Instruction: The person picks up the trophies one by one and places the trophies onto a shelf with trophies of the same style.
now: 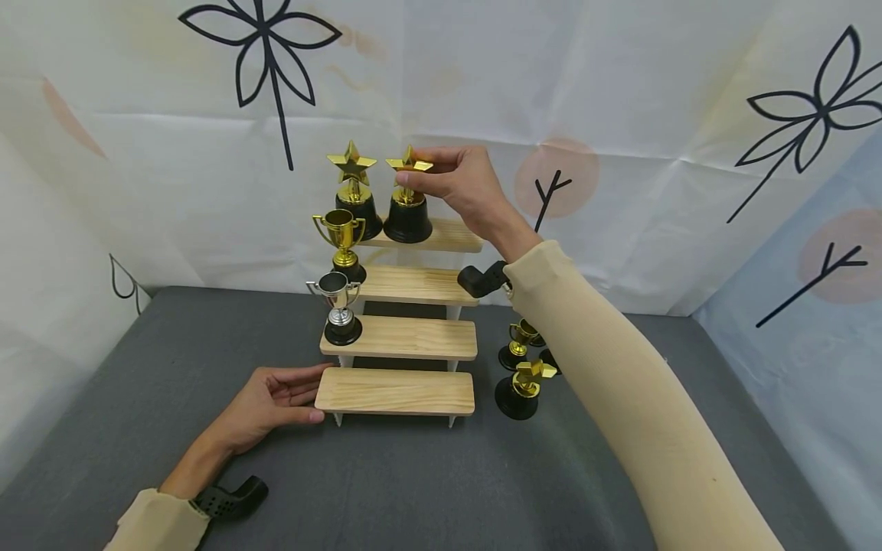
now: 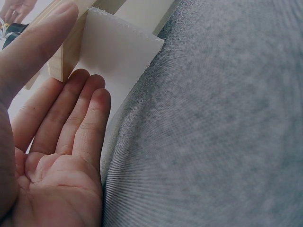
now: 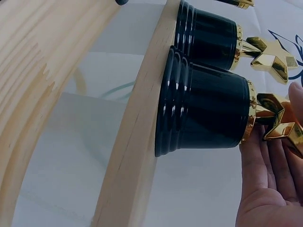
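Observation:
My right hand (image 1: pixel 465 184) pinches the gold star of a star trophy (image 1: pixel 408 218), whose black base is at the top step of a wooden tiered shelf (image 1: pixel 403 392). Another star trophy (image 1: pixel 354 207) stands just left of it, and both show in the right wrist view, the held star trophy (image 3: pixel 208 106) nearer. My left hand (image 1: pixel 272 405) touches the left end of the lowest step. In the left wrist view the fingers (image 2: pixel 85 123) lie straight against the board's end, beside a white support (image 2: pixel 118 52).
A gold cup trophy (image 1: pixel 342 233) stands on the second step from the top, a silver cup trophy (image 1: pixel 341 310) on the step below. Right of the shelf, a star trophy (image 1: pixel 520 394) and a small gold cup (image 1: pixel 514 348) sit on the grey table (image 1: pixel 386 490), partly behind my right arm.

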The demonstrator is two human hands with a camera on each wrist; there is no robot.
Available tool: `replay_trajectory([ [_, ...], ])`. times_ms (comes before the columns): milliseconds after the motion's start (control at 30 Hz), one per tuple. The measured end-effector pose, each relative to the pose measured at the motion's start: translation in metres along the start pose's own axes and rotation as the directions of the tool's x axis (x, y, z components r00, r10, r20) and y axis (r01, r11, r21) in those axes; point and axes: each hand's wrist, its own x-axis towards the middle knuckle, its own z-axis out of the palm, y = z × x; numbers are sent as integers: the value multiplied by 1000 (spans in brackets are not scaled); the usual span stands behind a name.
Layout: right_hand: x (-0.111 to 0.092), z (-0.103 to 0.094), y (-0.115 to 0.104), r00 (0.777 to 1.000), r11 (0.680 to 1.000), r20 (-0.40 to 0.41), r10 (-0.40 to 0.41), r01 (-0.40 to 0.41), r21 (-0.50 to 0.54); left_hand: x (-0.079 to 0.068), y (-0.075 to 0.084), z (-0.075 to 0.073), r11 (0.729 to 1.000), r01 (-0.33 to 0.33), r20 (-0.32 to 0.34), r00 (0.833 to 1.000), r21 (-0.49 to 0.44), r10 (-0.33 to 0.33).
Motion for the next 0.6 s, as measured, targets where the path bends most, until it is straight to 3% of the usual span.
replay_trajectory([
  [600, -1, 0, -2, 1000, 1000, -17, -18, 18, -5, 0, 0, 0, 1000, 6, -16, 1000, 21, -6],
])
